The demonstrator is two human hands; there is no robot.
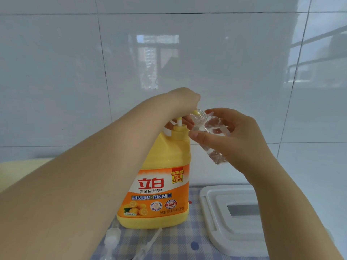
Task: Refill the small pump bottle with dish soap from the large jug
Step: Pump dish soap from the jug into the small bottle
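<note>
Clear plastic shows between the fingers of the right hand, which curls around the small bottle and holds it tilted in the air, its threaded open neck pointing up and left toward the jug's spout. The left hand sits on top of the large jug's pump head, palm down with the fingers bent over it; the pump head is mostly hidden beneath the hand, so whether the fingers wrap it or only press on it is hard to say. The yellow spout tip touches or sits just at the mouth of the bottle. Below, the pump's pale stem rises from the yellow collar of the large jug, which stands upright on the bench, on a blue-checked cloth. In front of the jug, at the lower edge of the view, lies the small bottle's own pump top with its clear dip tube beside it. Right of the jug rests a white plastic lid with a rectangular opening. White glossy wall tiles fill the background.
</note>
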